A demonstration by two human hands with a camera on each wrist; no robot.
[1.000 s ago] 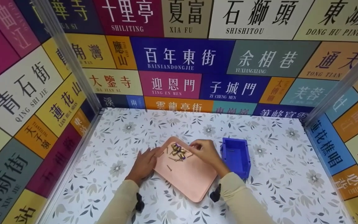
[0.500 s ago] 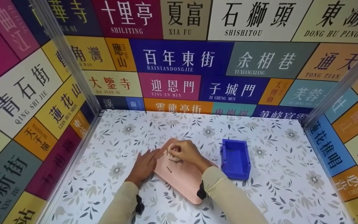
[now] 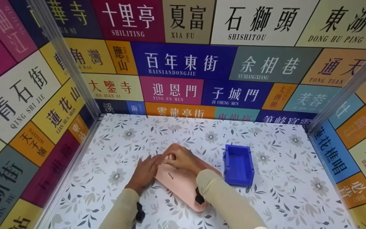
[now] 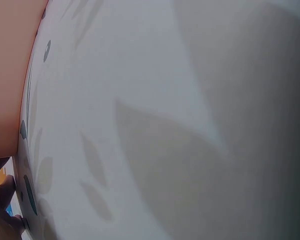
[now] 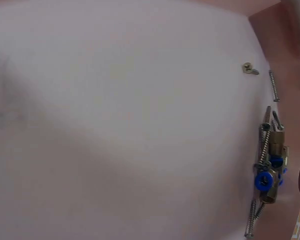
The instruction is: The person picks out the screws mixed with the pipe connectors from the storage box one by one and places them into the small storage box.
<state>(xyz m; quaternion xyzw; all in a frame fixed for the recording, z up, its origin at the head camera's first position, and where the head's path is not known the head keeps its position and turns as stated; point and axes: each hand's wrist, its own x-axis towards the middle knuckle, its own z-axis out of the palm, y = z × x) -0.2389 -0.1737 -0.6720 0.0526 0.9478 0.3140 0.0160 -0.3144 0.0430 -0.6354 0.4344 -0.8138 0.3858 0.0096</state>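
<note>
A pink tray (image 3: 183, 192) lies on the patterned table. My left hand (image 3: 144, 174) rests against its left edge, fingers extended along the rim. My right hand (image 3: 185, 159) reaches across the tray with fingers bent, its fingertips low near the left rim. It covers most of the hardware in the head view; I cannot tell whether it pinches a screw. One lone screw (image 3: 170, 176) shows in front of it. In the right wrist view, brass fittings (image 5: 276, 142) with blue rings (image 5: 263, 181) lie bunched with several screws against the tray wall.
A blue plastic bin (image 3: 237, 167) stands to the right of the tray. Walls of colourful sign panels (image 3: 183, 60) enclose the table (image 3: 119, 133) at the back and both sides. Dark wrist devices (image 3: 140, 212) sit at both sleeves.
My right hand has moved left from the tray's right rim, over the pile of fittings, to near the left rim. My left hand stays at the tray's edge. The head view has shifted slightly.
</note>
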